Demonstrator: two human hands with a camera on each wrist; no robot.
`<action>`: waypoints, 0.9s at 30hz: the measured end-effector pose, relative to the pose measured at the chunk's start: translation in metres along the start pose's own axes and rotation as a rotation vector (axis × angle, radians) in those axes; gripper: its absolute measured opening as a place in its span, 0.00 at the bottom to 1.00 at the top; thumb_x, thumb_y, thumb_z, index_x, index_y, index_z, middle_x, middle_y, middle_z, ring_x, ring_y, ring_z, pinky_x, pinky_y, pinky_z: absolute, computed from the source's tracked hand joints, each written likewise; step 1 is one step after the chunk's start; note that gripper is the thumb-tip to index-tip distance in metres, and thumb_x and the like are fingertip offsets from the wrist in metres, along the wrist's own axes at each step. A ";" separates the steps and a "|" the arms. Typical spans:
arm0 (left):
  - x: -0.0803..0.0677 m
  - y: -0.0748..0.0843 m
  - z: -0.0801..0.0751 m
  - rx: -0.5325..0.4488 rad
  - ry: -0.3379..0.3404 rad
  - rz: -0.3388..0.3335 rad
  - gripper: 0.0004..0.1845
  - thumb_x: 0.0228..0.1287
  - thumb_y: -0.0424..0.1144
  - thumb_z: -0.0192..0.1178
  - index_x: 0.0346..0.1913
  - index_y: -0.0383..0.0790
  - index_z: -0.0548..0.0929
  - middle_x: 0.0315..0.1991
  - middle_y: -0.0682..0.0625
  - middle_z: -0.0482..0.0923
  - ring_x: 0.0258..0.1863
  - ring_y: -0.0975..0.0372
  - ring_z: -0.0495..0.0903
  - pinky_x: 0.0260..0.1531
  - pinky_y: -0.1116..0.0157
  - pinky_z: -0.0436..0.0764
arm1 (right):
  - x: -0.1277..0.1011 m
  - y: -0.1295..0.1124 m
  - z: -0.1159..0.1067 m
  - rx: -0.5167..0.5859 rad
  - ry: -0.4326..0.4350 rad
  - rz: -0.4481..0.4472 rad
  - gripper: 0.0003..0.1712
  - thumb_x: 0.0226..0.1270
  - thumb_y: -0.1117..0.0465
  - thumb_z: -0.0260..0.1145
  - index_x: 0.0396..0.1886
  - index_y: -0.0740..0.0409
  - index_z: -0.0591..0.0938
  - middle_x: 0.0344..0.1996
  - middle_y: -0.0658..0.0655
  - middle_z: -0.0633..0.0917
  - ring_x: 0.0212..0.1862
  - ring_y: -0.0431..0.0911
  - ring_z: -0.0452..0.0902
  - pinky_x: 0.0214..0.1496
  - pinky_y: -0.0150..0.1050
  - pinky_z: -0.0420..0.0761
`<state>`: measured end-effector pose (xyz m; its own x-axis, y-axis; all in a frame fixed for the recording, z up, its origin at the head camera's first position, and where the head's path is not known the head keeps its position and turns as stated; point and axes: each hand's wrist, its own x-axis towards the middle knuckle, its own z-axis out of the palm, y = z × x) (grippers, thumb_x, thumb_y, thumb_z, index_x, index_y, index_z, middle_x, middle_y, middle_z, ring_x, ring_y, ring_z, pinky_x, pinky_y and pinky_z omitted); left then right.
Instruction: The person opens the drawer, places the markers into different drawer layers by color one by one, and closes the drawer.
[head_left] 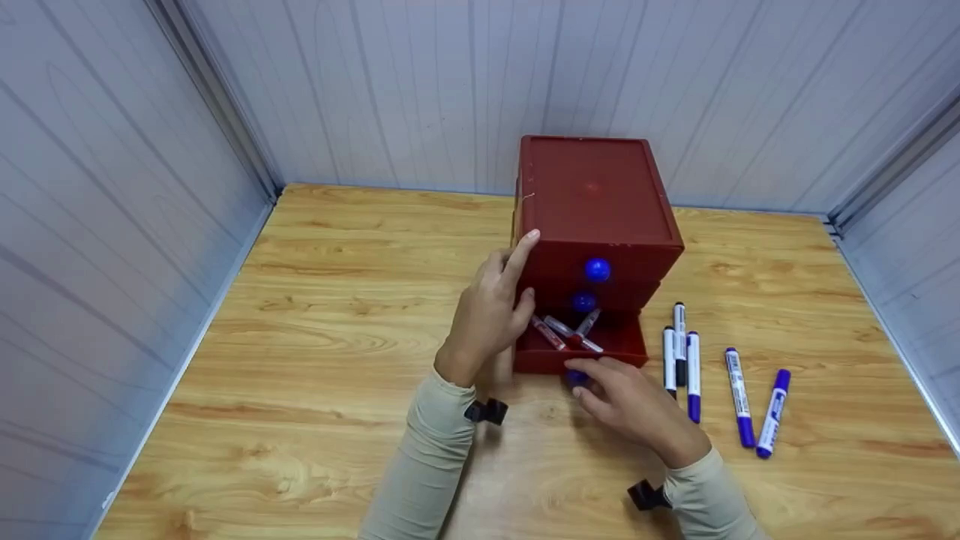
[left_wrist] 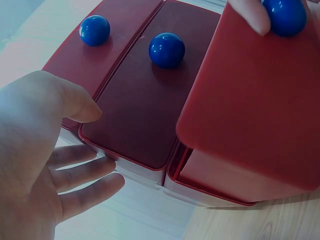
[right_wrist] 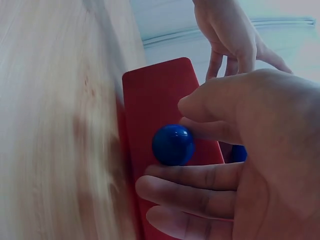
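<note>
A red three-drawer cabinet with blue ball knobs stands at the back middle of the wooden table. Its bottom drawer is pulled out and holds several red-capped markers. My left hand rests flat against the cabinet's left side, index finger pointing up to the top drawer's edge; its fingers are straight. My right hand pinches the bottom drawer's knob between thumb and curled fingers. The top knob and middle knob are free.
Several blue-capped markers lie side by side on the table right of the cabinet, near my right hand. Grey panel walls close in the table on the left, back and right.
</note>
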<state>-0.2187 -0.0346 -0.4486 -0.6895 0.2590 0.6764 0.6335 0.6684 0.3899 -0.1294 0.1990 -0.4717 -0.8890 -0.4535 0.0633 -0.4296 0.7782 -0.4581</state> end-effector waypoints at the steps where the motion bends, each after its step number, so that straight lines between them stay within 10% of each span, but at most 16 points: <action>1: 0.000 0.000 0.000 -0.001 0.000 0.002 0.44 0.62 0.33 0.61 0.78 0.56 0.54 0.54 0.41 0.76 0.41 0.53 0.78 0.31 0.57 0.82 | 0.001 0.001 0.001 0.001 0.006 0.005 0.23 0.69 0.54 0.67 0.64 0.48 0.81 0.50 0.52 0.84 0.46 0.43 0.81 0.49 0.47 0.80; 27: 0.000 -0.001 0.001 0.004 0.018 0.010 0.45 0.60 0.31 0.62 0.78 0.56 0.55 0.52 0.41 0.76 0.35 0.56 0.75 0.25 0.61 0.79 | 0.024 0.013 0.008 0.196 0.070 0.111 0.30 0.71 0.57 0.66 0.70 0.57 0.74 0.52 0.58 0.82 0.45 0.46 0.82 0.49 0.48 0.80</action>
<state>-0.2190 -0.0345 -0.4496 -0.6767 0.2528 0.6915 0.6389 0.6684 0.3809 -0.1555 0.1948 -0.4832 -0.9408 -0.3333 0.0614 -0.2959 0.7195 -0.6283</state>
